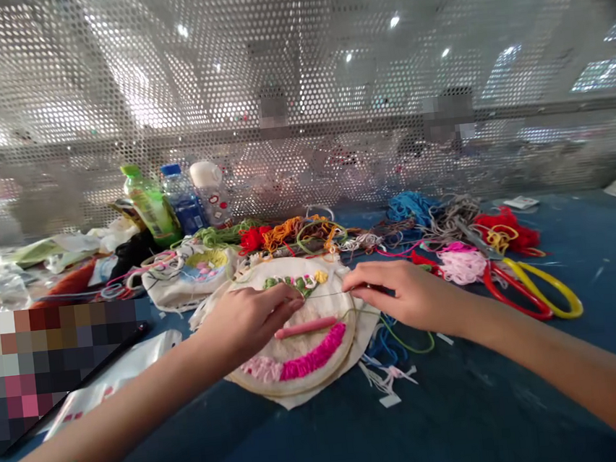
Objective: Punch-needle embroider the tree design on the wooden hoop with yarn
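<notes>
Both hands are over a round embroidery hoop (272,390) that lies on the table with pale cloth (298,355) stretched in it. My left hand (251,316) is closed in a pinch at one end of a thin strand (322,296). The other end is between the closed fingertips of my right hand (395,291); whether it is thread or wire I cannot tell. Below them on the cloth rests a pink rod-shaped tool (306,327). Magenta loops (317,353) curve along the near side, with green and yellow stitching at the far side, partly behind my left fingers.
Scissors with red and yellow handles (550,287) lie right, near pink yarn (461,265) and red yarn (509,232). Several yarn bundles line the back, below a perforated metal screen (291,58). Bottles (182,199), a second embroidered piece (183,290) and plastic bags occupy the left.
</notes>
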Demonstrator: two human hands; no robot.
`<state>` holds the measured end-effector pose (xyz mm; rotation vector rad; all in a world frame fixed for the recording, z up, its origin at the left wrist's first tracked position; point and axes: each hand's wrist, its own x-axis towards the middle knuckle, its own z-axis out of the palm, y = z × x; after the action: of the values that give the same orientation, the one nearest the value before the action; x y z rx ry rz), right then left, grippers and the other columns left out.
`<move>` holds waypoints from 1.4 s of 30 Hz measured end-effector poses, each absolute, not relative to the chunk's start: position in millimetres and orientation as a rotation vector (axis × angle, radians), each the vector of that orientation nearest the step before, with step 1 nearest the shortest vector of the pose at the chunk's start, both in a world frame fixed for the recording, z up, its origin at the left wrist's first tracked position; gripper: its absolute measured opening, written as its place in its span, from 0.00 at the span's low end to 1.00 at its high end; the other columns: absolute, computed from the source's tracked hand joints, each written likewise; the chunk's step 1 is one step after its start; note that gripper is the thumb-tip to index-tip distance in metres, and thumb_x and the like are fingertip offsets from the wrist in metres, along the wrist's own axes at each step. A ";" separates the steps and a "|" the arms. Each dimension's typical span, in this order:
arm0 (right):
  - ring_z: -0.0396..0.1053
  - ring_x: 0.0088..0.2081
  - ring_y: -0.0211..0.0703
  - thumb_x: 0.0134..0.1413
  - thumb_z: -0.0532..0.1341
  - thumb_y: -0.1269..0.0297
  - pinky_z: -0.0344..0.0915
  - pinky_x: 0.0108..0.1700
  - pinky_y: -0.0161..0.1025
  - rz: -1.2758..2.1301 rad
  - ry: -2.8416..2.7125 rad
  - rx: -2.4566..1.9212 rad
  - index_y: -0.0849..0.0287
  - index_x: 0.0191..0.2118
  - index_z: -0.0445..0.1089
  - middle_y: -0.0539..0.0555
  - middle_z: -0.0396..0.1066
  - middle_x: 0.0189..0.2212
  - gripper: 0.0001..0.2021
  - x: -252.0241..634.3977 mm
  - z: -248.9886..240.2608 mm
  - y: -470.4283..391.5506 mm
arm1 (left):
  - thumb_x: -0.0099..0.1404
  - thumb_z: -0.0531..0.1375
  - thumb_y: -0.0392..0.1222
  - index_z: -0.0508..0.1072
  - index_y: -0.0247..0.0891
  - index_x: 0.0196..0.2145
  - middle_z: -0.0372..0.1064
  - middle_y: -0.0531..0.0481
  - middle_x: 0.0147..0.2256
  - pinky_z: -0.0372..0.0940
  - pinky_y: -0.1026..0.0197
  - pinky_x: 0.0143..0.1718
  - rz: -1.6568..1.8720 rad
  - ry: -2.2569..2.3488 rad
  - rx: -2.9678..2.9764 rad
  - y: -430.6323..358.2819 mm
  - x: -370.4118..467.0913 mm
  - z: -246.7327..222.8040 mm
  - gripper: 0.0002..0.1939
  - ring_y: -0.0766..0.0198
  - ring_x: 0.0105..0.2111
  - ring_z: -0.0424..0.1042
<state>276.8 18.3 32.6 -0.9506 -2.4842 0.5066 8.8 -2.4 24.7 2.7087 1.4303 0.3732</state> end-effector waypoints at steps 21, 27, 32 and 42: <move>0.72 0.41 0.43 0.60 0.55 0.72 0.62 0.42 0.36 0.505 -2.692 -0.993 0.55 0.44 0.73 0.51 0.76 0.41 0.12 262.3 -0.1 18.5 | 0.71 0.50 0.40 0.73 0.38 0.38 0.72 0.50 0.35 0.62 0.61 0.35 0.024 1.141 2.789 -1.6 1.5 27.7 0.12 0.61 0.34 0.72; 0.73 0.40 0.44 0.60 0.54 0.71 0.62 0.42 0.37 0.513 -2.677 -1.051 0.54 0.44 0.74 0.51 0.77 0.40 0.12 259.4 -3.0 17.3 | 0.70 0.52 0.38 0.74 0.38 0.36 0.74 0.49 0.33 0.62 0.62 0.32 -0.047 1.159 2.866 -3.1 4.5 24.5 0.11 0.61 0.33 0.73; 0.73 0.41 0.45 0.59 0.55 0.71 0.62 0.42 0.37 0.478 -2.649 -1.077 0.54 0.45 0.74 0.52 0.77 0.39 0.13 259.4 -6.1 16.6 | 0.70 0.52 0.36 0.75 0.36 0.35 0.76 0.48 0.32 0.61 0.62 0.29 -0.067 1.260 2.836 -8.2 10.1 24.1 0.12 0.61 0.31 0.74; 0.67 0.28 0.37 0.58 0.55 0.69 0.57 0.32 0.35 0.548 -2.489 -1.120 0.56 0.39 0.74 0.49 0.75 0.29 0.10 261.3 4.4 17.1 | 0.70 0.52 0.43 0.72 0.41 0.44 0.75 0.49 0.41 0.63 0.59 0.36 0.085 1.282 2.718 -3.8 4.4 33.3 0.11 0.58 0.38 0.74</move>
<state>261.3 17.1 4.4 -1.1198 -2.4893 0.5478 4.4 -3.8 33.3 2.7182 1.2823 0.0847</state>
